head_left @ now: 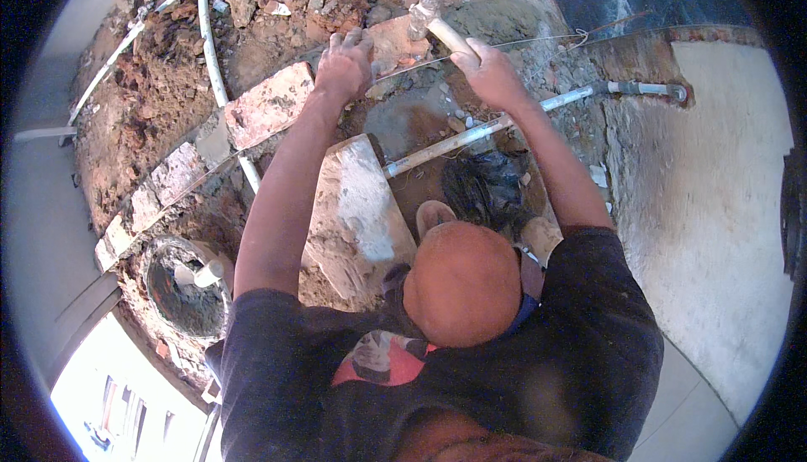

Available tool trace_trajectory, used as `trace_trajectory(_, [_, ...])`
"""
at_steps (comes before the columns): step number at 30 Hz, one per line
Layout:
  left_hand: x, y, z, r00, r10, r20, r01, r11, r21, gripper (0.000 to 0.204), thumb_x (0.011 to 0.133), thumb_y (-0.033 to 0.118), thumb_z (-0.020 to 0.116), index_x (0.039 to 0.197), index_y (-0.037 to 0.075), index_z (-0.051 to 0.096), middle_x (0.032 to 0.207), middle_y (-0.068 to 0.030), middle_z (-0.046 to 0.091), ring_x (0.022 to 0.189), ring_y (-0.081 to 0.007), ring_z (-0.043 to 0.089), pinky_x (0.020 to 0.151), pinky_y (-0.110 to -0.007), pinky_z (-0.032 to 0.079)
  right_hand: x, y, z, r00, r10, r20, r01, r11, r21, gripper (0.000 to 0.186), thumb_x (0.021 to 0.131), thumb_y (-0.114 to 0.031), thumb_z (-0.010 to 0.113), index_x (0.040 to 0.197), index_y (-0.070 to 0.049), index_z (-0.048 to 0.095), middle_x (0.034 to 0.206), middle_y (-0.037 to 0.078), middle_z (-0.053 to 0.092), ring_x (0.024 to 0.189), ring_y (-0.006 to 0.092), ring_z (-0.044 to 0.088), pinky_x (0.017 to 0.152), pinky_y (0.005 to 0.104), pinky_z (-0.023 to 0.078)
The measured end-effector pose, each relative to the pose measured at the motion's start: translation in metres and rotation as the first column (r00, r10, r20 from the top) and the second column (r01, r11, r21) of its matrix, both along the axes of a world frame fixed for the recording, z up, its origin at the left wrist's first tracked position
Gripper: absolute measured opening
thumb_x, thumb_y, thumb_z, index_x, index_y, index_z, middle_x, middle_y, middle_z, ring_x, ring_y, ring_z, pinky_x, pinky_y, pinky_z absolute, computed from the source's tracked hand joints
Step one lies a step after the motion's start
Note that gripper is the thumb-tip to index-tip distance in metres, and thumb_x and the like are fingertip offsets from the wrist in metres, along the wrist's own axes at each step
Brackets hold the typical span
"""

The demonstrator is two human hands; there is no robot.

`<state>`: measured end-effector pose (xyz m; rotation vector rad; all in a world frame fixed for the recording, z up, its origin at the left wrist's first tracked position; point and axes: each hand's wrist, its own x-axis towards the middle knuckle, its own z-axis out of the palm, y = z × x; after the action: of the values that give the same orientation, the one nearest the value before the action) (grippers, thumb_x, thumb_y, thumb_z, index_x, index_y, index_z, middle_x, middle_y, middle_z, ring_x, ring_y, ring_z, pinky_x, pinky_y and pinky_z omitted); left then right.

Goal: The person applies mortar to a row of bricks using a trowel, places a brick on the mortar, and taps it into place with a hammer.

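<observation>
My right hand (pixel 494 82) is wrapped round the pale handle of a hammer (pixel 454 39). The hammer's head, caked with grey dirt, is tilted up to the left above the right end of an orange brick (pixel 402 44). At that brick's left end rests my left hand (pixel 343 65), its fingers apart and slightly bent, with no tool in it. The fingertips seem to touch the brick; my palm's underside is hidden. Left of this hand lies another pale orange brick (pixel 269 106) in the same row, with a taut string (pixel 429 65) along the row's near side.
More bricks (pixel 176 174) continue the row to the lower left. White pipes (pixel 210 50) cross the dirt, and another pipe (pixel 487 132) runs right. A large loose block (pixel 357 201) lies below my left forearm. A mortar bucket (pixel 153 294) holds a white-handled tool. Black plastic (pixel 487 184) lies nearby.
</observation>
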<state>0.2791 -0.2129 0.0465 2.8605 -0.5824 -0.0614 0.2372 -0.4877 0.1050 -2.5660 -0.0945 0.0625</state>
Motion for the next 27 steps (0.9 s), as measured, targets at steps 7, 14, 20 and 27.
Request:
trace_trajectory(7, [-0.004,0.001,0.011,0.995,0.021,-0.096,-0.03,0.995,-0.093,0.048,0.084,0.038,0.066,0.125,0.015,0.056,0.141,-0.0103,0.046,0.128,-0.044,0.041,0.107,-0.05,0.039,-0.012,0.023,0.026,0.995,-0.053,-0.087,0.052,0.999,-0.009,0.059,0.09,-0.044,0.057,0.126,0.003,0.054,0.11,0.027,0.063,0.103,0.0428,0.06,0.091,0.0452,0.047])
trace_trajectory(14, [-0.002,0.006,0.011,0.989,0.019,-0.146,-0.028,0.998,-0.056,0.054,0.086,0.039,0.065,0.133,0.016,0.051,0.146,-0.0095,0.042,0.133,-0.038,0.038,0.108,-0.047,0.037,-0.005,0.026,0.018,0.996,0.012,-0.093,-0.016,0.999,-0.039,0.058,0.091,-0.043,0.057,0.126,0.002,0.054,0.109,0.029,0.063,0.103,0.0443,0.06,0.09,0.048,0.047])
trace_trajectory(20, [-0.004,0.039,-0.008,0.995,-0.101,-0.02,0.096,0.982,-0.16,0.064,0.084,0.037,0.068,0.136,0.005,0.049,0.142,-0.015,0.046,0.129,-0.0305,0.045,0.108,-0.038,0.037,-0.018,0.044,0.033,0.992,-0.035,-0.118,0.034,0.999,-0.008,0.057,0.091,-0.044,0.056,0.127,0.001,0.055,0.11,0.029,0.062,0.105,0.0441,0.059,0.091,0.0475,0.047])
trace_trajectory(27, [0.001,0.041,-0.02,0.991,-0.07,-0.111,0.055,0.989,-0.134,0.061,0.085,0.038,0.066,0.137,0.012,0.048,0.146,-0.0135,0.04,0.119,-0.0373,0.053,0.099,-0.042,0.046,-0.01,0.046,0.022,0.992,0.037,-0.121,-0.041,0.998,-0.036,0.057,0.091,-0.043,0.056,0.127,0.001,0.054,0.109,0.028,0.063,0.102,0.0446,0.06,0.09,0.0494,0.047])
